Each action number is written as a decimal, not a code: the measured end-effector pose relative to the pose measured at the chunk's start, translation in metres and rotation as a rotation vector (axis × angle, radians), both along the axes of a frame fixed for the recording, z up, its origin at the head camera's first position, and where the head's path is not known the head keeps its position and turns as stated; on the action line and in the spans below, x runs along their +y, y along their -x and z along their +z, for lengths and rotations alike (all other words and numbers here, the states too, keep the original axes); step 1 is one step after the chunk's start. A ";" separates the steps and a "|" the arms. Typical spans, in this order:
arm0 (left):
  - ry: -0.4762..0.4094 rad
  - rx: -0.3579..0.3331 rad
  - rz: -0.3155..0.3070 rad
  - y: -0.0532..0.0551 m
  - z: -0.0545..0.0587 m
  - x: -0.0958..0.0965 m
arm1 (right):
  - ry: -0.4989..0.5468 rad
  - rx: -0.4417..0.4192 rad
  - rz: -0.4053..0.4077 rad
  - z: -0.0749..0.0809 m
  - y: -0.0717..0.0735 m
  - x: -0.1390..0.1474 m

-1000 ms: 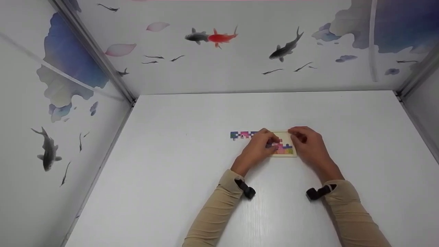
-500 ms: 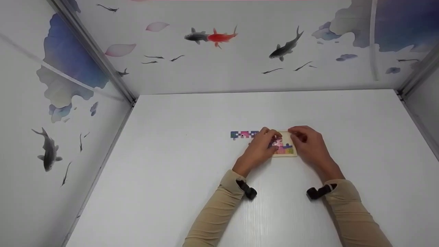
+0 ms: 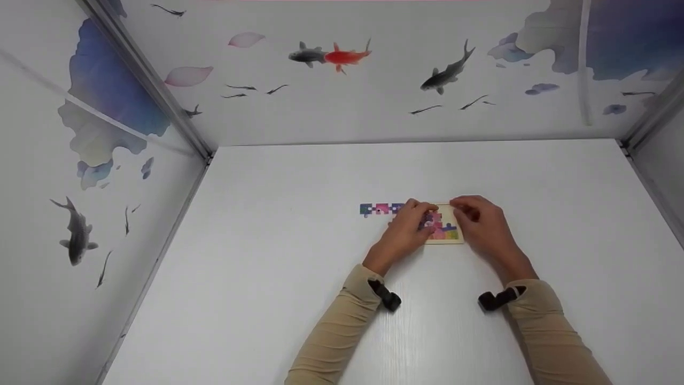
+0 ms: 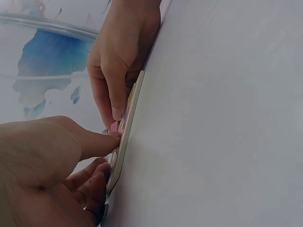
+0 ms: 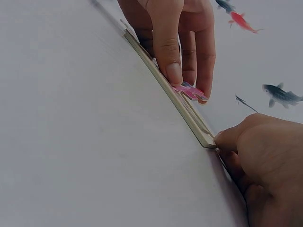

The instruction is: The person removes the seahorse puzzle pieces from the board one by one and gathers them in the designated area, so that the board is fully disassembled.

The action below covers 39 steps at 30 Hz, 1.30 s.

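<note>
A small wooden puzzle tray [image 3: 448,214] lies on the table, partly filled with pink, purple and green pieces along its near side. My left hand [image 3: 403,230] is over the tray's left part and covers it. In the right wrist view, that hand pinches a pink puzzle piece [image 5: 191,92] between thumb and fingers, tilted just above the tray. My right hand [image 3: 485,224] grips the tray's right edge near the far corner. The right wrist view shows its thumb on that corner.
A short row of loose puzzle pieces [image 3: 381,209] lies left of the tray, its right end hidden behind the left hand. The white table [image 3: 267,267] meets walls printed with fish at the back and left.
The left hand has shifted slightly to the right over the tray, with the pink piece near its fingertips. The right hand stays at the tray's edge.
</note>
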<state>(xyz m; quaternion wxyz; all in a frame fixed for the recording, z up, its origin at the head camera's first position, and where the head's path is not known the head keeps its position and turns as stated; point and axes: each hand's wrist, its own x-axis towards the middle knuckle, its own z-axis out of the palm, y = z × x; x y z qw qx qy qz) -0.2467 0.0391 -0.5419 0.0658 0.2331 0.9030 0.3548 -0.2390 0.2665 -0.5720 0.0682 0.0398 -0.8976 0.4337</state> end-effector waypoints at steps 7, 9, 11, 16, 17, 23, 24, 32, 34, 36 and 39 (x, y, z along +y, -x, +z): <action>-0.013 -0.009 -0.011 0.002 0.000 0.000 | 0.006 0.013 -0.003 0.000 0.002 0.000; -0.026 -0.013 -0.021 0.004 0.000 0.000 | 0.013 0.010 -0.006 0.000 0.002 0.000; -0.035 -0.019 -0.032 0.006 -0.001 -0.001 | 0.016 0.005 -0.006 0.001 0.002 0.000; -0.010 -0.017 -0.056 0.010 0.000 -0.002 | 0.013 -0.007 -0.001 0.003 0.001 0.001; -0.001 -0.011 -0.057 0.010 0.000 -0.002 | 0.014 -0.009 0.001 0.003 0.000 0.001; -0.014 0.019 -0.050 0.011 0.003 -0.006 | 0.012 -0.019 0.012 0.003 0.001 0.001; -0.023 0.022 -0.046 0.011 0.004 -0.007 | 0.009 -0.021 0.010 0.003 0.001 0.000; -0.091 0.035 -0.006 0.011 0.012 -0.021 | 0.021 -0.021 0.015 0.002 0.001 -0.001; -0.097 0.045 -0.002 0.011 0.013 -0.026 | 0.022 -0.026 0.013 0.002 0.001 -0.001; -0.104 0.060 -0.005 0.012 0.014 -0.031 | 0.025 -0.039 0.007 0.002 0.001 -0.001; -0.108 0.079 -0.006 0.013 0.014 -0.038 | 0.028 -0.050 -0.003 0.002 0.001 -0.001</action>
